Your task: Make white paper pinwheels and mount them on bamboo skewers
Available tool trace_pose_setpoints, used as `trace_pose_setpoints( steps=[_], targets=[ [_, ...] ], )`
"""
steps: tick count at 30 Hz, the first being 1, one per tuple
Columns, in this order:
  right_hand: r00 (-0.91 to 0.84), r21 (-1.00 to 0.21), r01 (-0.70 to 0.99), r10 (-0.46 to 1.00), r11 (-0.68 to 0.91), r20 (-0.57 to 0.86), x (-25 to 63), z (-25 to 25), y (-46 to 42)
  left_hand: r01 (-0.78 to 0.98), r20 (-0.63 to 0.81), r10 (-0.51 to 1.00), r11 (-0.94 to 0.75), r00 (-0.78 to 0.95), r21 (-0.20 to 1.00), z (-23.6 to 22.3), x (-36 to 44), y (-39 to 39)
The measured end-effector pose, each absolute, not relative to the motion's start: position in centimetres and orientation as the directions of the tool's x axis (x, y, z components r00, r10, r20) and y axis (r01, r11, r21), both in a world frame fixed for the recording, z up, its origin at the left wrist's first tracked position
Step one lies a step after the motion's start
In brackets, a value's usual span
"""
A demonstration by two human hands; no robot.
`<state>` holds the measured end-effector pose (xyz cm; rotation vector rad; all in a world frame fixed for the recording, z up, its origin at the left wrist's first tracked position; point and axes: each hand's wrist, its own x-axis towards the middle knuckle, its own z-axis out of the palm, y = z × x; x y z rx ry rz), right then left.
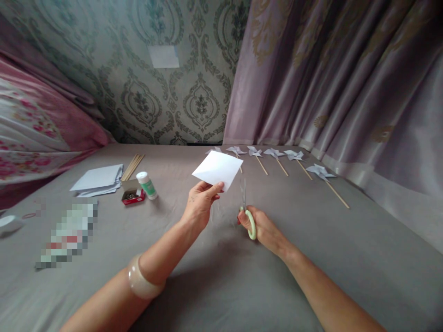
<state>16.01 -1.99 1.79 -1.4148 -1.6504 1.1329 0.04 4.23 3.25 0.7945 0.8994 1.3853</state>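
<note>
A square sheet of white paper (217, 168) is pinched at its near corner by my left hand (202, 200), thumb on top, raised above the grey cloth. To the right and a little lower, my right hand (259, 223) has its fingers through the handles of light-green scissors (251, 225). The scissor blades point up and away from me, apart from the paper. How far the blades are spread is hard to make out. Beyond the paper lies a row of several white paper pinwheels (273, 153) on wooden sticks, one partly hidden behind the sheet.
On the left lie a stack of white paper (98, 179), wooden sticks (133, 167), a small red box (133, 196) of small metal pieces, and a green-and-white bottle (147, 185). Nearer are a blurred flat item (69, 235) and a white object (10, 224). Curtains (328, 78) hang at the right.
</note>
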Motion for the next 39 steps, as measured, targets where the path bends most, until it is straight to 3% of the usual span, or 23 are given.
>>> trace_pose_setpoints(
  steps=[3,8,39],
  targets=[
    [-0.293,-0.899,0.433,0.953,0.065,-0.072,15.7,1.4,-2.2,-0.509,-0.085,0.996,0.074,0.001,0.858,3.6,0.1,4.0],
    [-0.317,-0.902,0.424,0.946,0.083,-0.062,15.4,1.0,-2.3,-0.531,-0.142,0.989,0.136,0.03,0.836,3.6,0.8,3.1],
    [-0.153,-0.949,0.316,0.987,0.002,-0.049,15.3,0.9,-2.2,-0.568,-0.122,0.992,0.115,0.026,0.815,3.2,1.4,2.5]
  ],
)
